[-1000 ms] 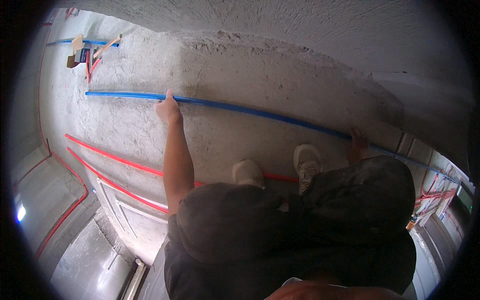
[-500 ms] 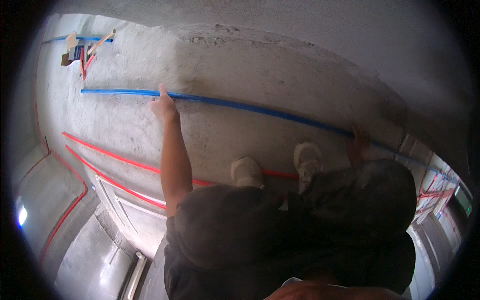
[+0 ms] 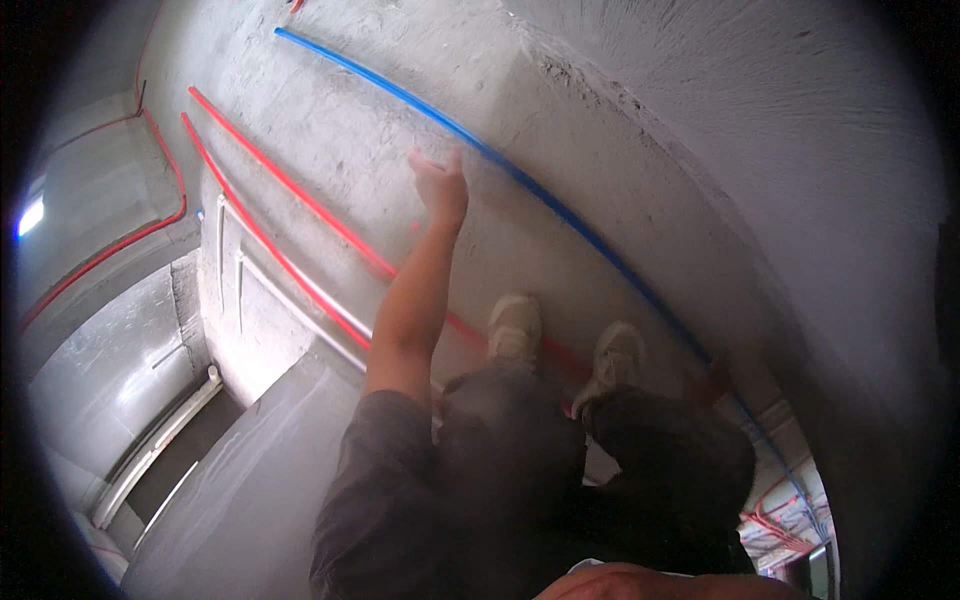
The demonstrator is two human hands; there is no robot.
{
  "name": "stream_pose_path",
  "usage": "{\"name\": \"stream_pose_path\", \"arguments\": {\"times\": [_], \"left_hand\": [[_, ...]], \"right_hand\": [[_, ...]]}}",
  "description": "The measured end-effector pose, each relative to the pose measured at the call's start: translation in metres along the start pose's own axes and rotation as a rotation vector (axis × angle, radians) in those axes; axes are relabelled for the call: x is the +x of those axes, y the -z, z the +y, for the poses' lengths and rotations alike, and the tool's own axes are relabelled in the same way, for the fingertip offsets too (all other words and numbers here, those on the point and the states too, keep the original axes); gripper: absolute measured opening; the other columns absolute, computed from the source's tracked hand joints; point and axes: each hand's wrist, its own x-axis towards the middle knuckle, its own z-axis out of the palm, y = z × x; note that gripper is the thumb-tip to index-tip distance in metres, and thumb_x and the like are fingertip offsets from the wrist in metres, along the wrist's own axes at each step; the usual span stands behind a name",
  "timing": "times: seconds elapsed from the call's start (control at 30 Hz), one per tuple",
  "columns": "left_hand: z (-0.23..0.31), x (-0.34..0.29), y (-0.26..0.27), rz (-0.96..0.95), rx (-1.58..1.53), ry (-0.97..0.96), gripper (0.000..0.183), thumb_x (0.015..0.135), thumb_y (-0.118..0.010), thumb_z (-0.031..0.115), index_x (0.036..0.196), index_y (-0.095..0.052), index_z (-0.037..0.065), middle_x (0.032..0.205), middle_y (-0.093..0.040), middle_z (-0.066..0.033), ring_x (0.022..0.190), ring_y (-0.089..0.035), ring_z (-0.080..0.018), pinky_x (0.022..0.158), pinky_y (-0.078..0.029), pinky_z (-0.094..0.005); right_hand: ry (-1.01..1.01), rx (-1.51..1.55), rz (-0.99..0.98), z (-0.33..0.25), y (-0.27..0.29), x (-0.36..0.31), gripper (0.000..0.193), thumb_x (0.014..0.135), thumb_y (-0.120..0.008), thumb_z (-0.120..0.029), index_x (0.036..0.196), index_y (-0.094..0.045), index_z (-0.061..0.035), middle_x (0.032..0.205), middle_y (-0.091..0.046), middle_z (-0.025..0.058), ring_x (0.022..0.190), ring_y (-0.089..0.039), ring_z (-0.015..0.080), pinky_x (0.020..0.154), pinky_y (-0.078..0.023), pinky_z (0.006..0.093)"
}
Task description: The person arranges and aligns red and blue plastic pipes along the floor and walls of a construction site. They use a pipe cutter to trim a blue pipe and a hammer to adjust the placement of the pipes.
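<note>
A long blue pipe (image 3: 570, 216) runs from the far left down to the right across the grey concrete floor. My left hand (image 3: 441, 190) is on the near side of the pipe, off it, with the fingers apart and nothing in them. Low on the right, my right hand (image 3: 711, 385) is dim and blurred beside the pipe's near stretch. Whether its fingers close on the pipe does not show. Two red pipes (image 3: 300, 195) lie along the floor to the left, one passing near my shoes (image 3: 515, 330).
A rough plastered wall (image 3: 700, 90) rises along the right. At the left are white pipes (image 3: 270, 275), an opening in the floor (image 3: 180, 440) and a red pipe (image 3: 170, 220) bent along the wall. Several thin red and blue pipes (image 3: 780, 525) show at the lower right.
My left hand has come off the blue pipe and opened. The view has turned, so the pipes slant more steeply; the box and tools at the far left have left the picture.
</note>
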Motion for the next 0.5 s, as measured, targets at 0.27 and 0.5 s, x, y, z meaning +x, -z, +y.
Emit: {"name": "stream_pose_path", "arguments": {"times": [0.27, 0.5], "left_hand": [[-0.067, -0.187, 0.253, -0.629, 0.468, -0.269, 0.064, 0.084, -0.077, 0.034, 0.132, -0.055, -0.002, 0.113, -0.066, -0.0258, 0.1, -0.066, -0.0392, 0.087, -0.051, -0.048], [0.006, -0.336, 0.511, -0.813, 0.335, 0.44, 0.034, 0.09, -0.07, 0.028, 0.102, -0.066, -0.003, 0.076, -0.065, -0.01, 0.056, -0.061, -0.0176, 0.048, -0.047, -0.0323]], "right_hand": [[-0.027, 0.148, -0.557, -0.005, 0.214, -0.238, 0.052, 0.089, -0.071, -0.035, 0.13, -0.063, -0.0045, 0.124, -0.066, 0.0214, 0.117, -0.061, 0.0396, 0.102, -0.045, 0.0485], [-0.052, 0.247, -0.716, -0.04, 0.392, -0.371, 0.053, 0.089, -0.071, -0.039, 0.127, -0.065, -0.0033, 0.12, -0.068, 0.0222, 0.114, -0.064, 0.04, 0.099, -0.048, 0.0475]]}}
